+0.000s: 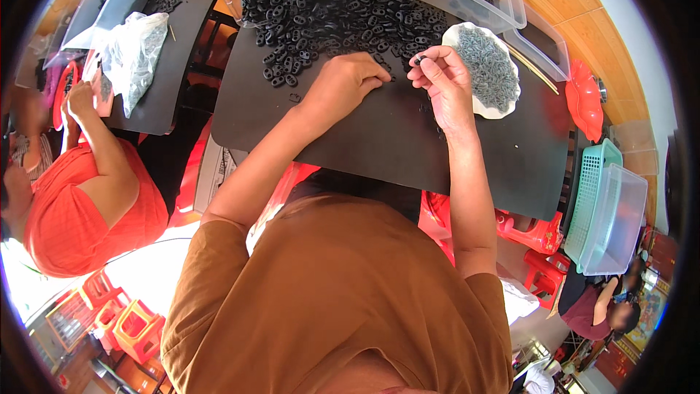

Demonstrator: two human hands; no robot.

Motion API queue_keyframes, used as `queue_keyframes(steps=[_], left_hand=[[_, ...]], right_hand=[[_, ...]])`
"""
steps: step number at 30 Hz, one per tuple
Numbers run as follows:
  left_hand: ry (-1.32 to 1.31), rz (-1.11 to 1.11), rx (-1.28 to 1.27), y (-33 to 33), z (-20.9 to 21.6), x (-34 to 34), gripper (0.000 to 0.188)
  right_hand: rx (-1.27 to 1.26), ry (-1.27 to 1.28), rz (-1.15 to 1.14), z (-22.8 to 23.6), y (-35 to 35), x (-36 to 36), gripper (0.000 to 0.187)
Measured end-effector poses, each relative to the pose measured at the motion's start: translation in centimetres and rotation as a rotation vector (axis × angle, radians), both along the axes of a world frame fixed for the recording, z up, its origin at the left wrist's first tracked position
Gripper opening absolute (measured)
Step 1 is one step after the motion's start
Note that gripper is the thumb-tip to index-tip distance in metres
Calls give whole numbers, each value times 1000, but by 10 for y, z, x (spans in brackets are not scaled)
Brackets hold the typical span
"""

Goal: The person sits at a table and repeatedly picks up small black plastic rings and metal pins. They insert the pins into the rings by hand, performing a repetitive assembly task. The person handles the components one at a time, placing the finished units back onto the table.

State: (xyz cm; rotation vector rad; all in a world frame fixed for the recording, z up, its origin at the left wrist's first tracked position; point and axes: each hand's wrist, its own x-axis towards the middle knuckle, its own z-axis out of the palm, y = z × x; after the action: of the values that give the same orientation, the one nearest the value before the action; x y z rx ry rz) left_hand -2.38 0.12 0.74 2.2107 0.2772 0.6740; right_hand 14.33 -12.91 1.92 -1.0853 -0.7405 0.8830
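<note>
A big heap of small black oval pieces (pixel 321 7), many with two holes like cord locks, covers the far part of the dark table (pixel 350 131). At the heap's near edge, my left hand (pixel 343 87) is closed with its fingertips pinched low over the tabletop. What it holds, if anything, is too small to make out. My right hand (pixel 446 87) is raised a little to the right, pinching a small black piece (pixel 420 60) between thumb and fingers. Beside it stands a white scalloped plate (pixel 502 111) full of tiny grey, spring-like pieces (pixel 485 66).
Clear plastic bins (pixel 474 0) flank the heap. Thin sticks (pixel 532 69) and a red dish (pixel 585 101) lie to the right, above a green basket (pixel 589 204). On the left, a person in red (pixel 95 197) works at another table with a plastic bag (pixel 135 55).
</note>
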Motion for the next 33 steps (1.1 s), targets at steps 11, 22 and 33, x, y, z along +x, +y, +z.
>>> queue_keyframes(steps=[11,22,33], left_hand=[[228,-84,319,17,16,-29,16],[225,-108,329,23,23,-28,15],[170,-113,-603,15,12,2,17]], right_hand=[[-16,-6,-2,-4,0,3,7],[-13,-15,1,-4,0,2,7],[-11,-17,28,-1,1,-4,8]])
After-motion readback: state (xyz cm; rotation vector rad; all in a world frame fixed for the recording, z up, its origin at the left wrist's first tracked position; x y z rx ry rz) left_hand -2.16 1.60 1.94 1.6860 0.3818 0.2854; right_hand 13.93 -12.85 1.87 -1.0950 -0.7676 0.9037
